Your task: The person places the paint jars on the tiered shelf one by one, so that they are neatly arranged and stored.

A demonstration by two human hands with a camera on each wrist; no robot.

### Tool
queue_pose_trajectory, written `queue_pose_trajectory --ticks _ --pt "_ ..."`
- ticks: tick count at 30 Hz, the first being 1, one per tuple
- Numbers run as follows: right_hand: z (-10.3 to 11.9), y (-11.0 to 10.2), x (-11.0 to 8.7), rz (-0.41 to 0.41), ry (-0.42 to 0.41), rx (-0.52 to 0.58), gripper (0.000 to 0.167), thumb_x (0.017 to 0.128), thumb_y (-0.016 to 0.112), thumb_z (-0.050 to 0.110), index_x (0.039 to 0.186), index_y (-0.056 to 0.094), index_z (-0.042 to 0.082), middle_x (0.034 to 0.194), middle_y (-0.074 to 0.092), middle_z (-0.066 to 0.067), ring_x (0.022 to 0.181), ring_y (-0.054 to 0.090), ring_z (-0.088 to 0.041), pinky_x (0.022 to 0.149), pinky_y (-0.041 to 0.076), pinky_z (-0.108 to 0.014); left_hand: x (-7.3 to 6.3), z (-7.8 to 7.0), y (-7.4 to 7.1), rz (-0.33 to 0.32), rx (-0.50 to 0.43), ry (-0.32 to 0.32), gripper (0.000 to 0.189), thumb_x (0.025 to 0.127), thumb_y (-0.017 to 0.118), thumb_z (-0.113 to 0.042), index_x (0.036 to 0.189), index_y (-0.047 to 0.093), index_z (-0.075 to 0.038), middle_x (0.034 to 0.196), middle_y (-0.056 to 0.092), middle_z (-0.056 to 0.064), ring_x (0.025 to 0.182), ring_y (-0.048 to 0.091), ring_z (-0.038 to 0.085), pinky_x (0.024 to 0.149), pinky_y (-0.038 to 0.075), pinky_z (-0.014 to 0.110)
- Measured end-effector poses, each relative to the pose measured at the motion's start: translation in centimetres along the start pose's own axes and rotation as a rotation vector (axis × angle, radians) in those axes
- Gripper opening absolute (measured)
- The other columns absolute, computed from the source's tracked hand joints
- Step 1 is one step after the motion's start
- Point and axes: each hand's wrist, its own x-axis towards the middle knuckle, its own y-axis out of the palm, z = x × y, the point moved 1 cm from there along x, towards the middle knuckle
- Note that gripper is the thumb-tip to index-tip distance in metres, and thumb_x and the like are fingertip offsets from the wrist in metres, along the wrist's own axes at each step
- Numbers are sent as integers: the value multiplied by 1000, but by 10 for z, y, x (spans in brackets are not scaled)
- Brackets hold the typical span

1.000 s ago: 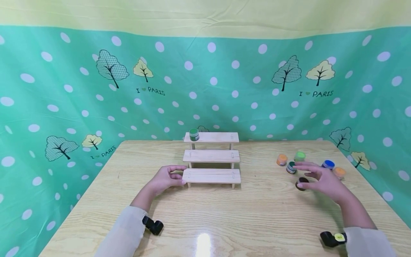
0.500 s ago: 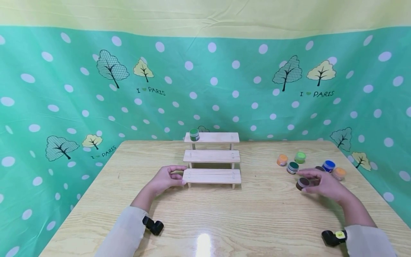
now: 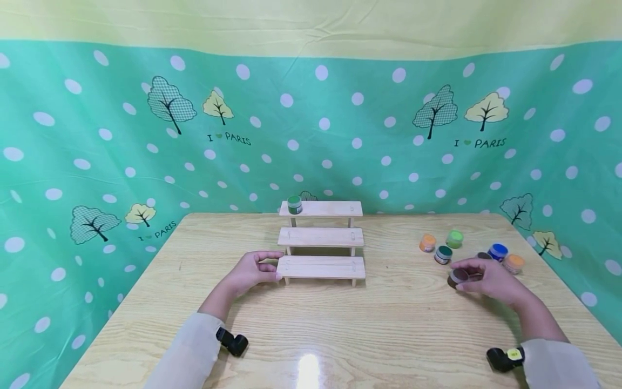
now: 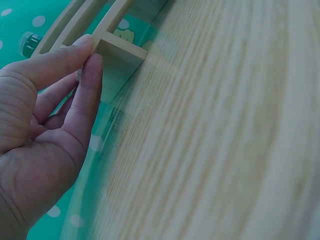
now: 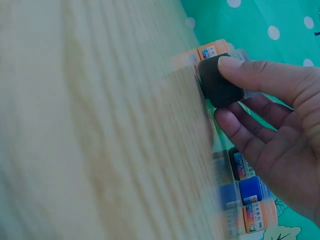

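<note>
In the head view the two hands are well apart. The left hand (image 3: 250, 273), left of the frame's centre, holds the left end of the lowest step of a three-step wooden stand (image 3: 320, 266), thumb at the front corner and fingers at the back. The left wrist view shows that pinch at upper left, thumb and forefinger closed on the board's end.

The right hand (image 3: 495, 282), in the lower right part of the frame, grips a dark jar (image 3: 457, 279) between thumb and fingers; whether the jar touches the tabletop (image 3: 389, 335) I cannot tell. In the right wrist view it sits above and right of centre, the thumb lying over its side.

Around that hand in the head view stand an orange jar (image 3: 427, 243), a light green jar (image 3: 454, 240) and a dark green jar (image 3: 443, 255) to the upper left, and a blue jar (image 3: 498, 252) and a second orange jar (image 3: 514, 263) to the upper right. Another dark jar (image 3: 483, 255) is partly hidden behind the fingers.

A green jar (image 3: 294, 205) stands on the left end of the top step, before a dotted green cloth (image 3: 340, 146)
</note>
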Motion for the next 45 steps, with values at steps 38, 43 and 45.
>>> queue_pose_trajectory --ticks 38,43,45 --pt "95 4 22 -2 -277 114 44 85 78 15 126 64 4 122 59 -17 99 62 -6 81 56 -24 1 2 -1 -1 -13 -6 62 77 80 3 134 55 3 94 65 11 83 63 17 73 59 31" --pt "107 10 30 15 -316 118 43 85 78 14 125 64 5 120 61 -14 98 63 -14 80 56 -28 1 2 -1 -8 -13 -7 62 77 80 4 133 55 3 94 65 12 82 63 17 73 59 32" --pt "112 13 33 14 -327 106 43 84 78 15 124 65 5 120 61 -14 99 62 -17 81 56 -27 1 2 -1 -9 -15 -7 62 76 80 4 133 55 3 94 65 12 82 64 17 74 59 31"
